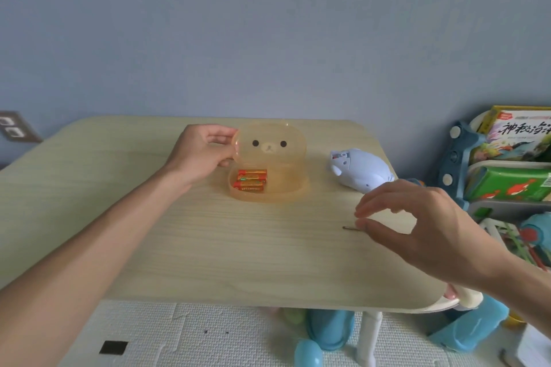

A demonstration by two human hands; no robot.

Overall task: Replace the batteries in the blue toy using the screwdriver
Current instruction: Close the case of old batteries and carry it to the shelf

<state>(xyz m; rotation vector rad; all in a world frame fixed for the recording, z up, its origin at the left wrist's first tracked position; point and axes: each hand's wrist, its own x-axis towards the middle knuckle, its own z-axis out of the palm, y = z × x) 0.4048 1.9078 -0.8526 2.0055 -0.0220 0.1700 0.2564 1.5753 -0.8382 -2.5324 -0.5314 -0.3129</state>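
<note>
The blue toy [359, 172] lies on its side at the back right of the table. A translucent orange bear-face box [268, 164] stands in the middle, its lid raised upright. My left hand [202, 152] grips the lid's left edge. Three orange batteries [251, 179] lie in the box's base. The thin metal tip of the screwdriver [349, 228] pokes out on the table; the rest is hidden under my right hand [417, 223]. That hand hovers over it with fingers apart, the thumb right at the shaft.
The light wooden table [208, 247] has a rounded front edge. A toy shelf [504, 175] with boxes stands to the right. Blue and green plastic toys [328, 331] lie on the white foam floor mat below.
</note>
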